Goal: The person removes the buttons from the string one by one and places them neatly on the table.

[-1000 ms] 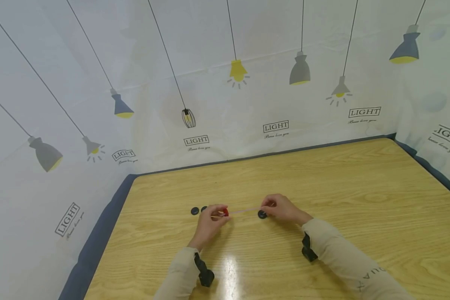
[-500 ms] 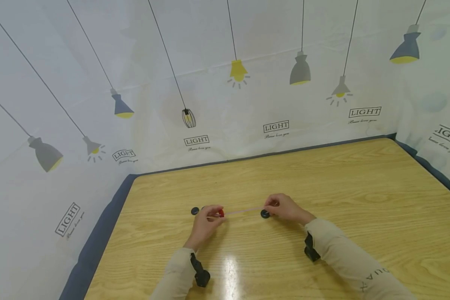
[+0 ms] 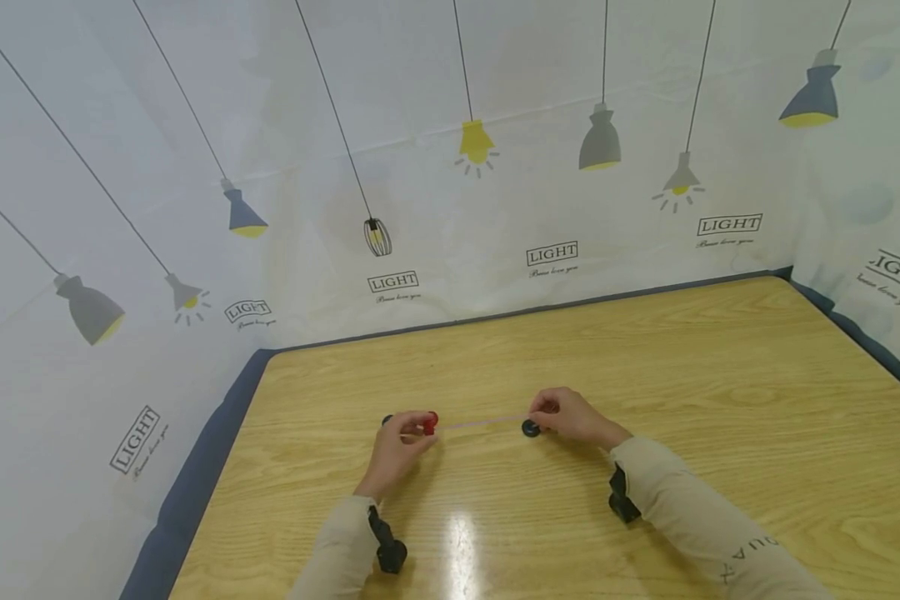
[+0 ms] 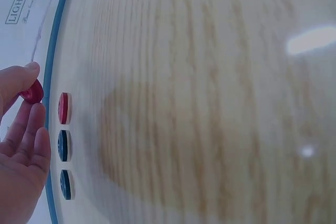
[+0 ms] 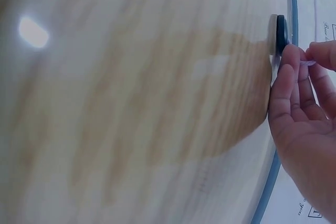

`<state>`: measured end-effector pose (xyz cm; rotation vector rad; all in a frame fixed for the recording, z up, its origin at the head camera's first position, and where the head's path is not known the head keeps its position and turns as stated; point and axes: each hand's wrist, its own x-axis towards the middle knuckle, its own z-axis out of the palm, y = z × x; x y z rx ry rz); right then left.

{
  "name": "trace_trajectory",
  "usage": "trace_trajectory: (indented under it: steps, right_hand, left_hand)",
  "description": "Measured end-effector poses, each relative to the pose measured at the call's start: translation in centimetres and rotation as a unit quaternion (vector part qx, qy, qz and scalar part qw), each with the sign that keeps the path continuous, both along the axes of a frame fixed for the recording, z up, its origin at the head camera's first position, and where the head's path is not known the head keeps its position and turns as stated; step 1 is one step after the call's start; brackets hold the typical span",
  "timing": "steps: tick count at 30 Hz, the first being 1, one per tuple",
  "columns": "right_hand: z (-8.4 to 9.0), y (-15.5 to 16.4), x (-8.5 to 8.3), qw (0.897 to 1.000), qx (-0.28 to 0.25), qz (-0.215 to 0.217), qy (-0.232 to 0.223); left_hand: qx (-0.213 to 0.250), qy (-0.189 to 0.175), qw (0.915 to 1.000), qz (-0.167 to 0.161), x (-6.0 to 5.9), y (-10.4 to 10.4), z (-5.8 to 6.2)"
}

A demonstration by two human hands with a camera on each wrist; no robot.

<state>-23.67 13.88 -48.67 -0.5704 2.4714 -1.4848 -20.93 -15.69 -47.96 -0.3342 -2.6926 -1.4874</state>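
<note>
Pale wooden table (image 3: pixel 645 367) backed by a white lamp-printed cloth (image 3: pixel 420 125), glare on wood

A small red disc (image 3: pixel 430 423) is pinched at the fingertips of the left hand (image 3: pixel 394 450), just above the wooden table. A thin pale string (image 3: pixel 480 422) is stretched almost level from it to the right hand (image 3: pixel 570 417), where its end is pinched. A dark disc (image 3: pixel 529 428) lies flat just beside those fingers.
</note>
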Motion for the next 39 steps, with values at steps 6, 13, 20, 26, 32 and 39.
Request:
trace_trajectory:
  steps: [6, 13, 20, 26, 32, 39]
  right_hand:
    - [0.0, 0.2, 0.0, 1.0, -0.005, -0.001, 0.001]
    - [-0.1, 0.3, -0.1, 1.0, -0.002, -0.007, 0.0]
    - [-0.1, 0.3, -0.1, 1.0, -0.008, 0.003, 0.004]
    - [0.4, 0.3, 0.3, 1.0, -0.009, 0.003, 0.007]
    - [2.5, -0.1, 1.5, 1.0, -0.015, 0.008, 0.004]
    - [1.7, 0.1, 1.2, 1.0, -0.017, 0.013, 0.012]
  left_hand:
    - [-0.002, -0.007, 0.9999, 0.009, -0.2, 0.0, 0.2]
    - [-0.038, -0.003, 0.9992, -0.017, -1.1, 1.0, 0.4]
    - [-0.096, 0.026, 0.9945, -0.031, -2.0, 2.3, 0.2]
    - [-0.119, 0.026, 0.9922, -0.027, -2.5, 2.8, 0.1]
    - [-0.122, 0.017, 0.9922, -0.021, -3.0, 3.2, -0.1]
    - [-0.12, 0.006, 0.9927, -0.011, -3.0, 3.3, -0.5]
